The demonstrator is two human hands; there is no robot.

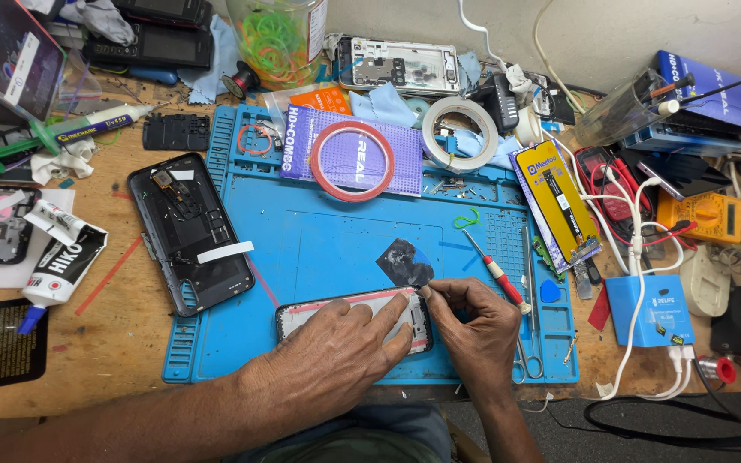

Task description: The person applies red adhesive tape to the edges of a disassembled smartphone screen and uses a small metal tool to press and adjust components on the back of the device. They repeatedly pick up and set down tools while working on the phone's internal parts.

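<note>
An opened phone frame [319,307] lies near the front edge of the blue work mat [328,231]. My left hand [336,351] rests flat on top of it, pressing it down. My right hand [473,321] is at the frame's right end, with thumb and forefinger pinched on a small dark piece of film [405,261] that lifts off the phone's top corner. A red-handled screwdriver [497,274] lies just right of my right hand.
A black phone back housing [190,231] lies on the mat's left edge. Rolls of tape [353,161] [459,133], a battery pack in yellow packaging [557,201], scissors [528,364], glue tubes [62,261], a yellow multimeter [701,214] and white cables [645,257] crowd the wooden bench.
</note>
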